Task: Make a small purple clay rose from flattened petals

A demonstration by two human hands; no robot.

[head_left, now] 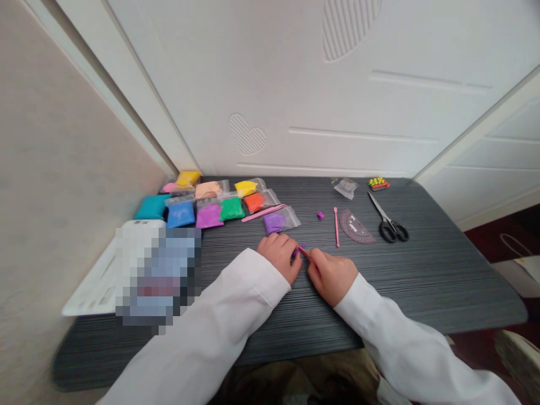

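My left hand rests low over the table with its fingers curled round a small piece of purple clay, most of which the fingers hide. Gripped in my right hand is a thin pink modelling tool, its far end against the clay. Just beyond my left hand lies an opened bag of purple clay. A small magenta clay lump and a second pink tool lie farther off, ahead of my right hand.
Several bags of coloured clay, a green one among them, and a long pink tool lie left. Right are a protractor, black scissors, a clear bag and a yellow-topped clay piece. A blurred-out object lies near left.
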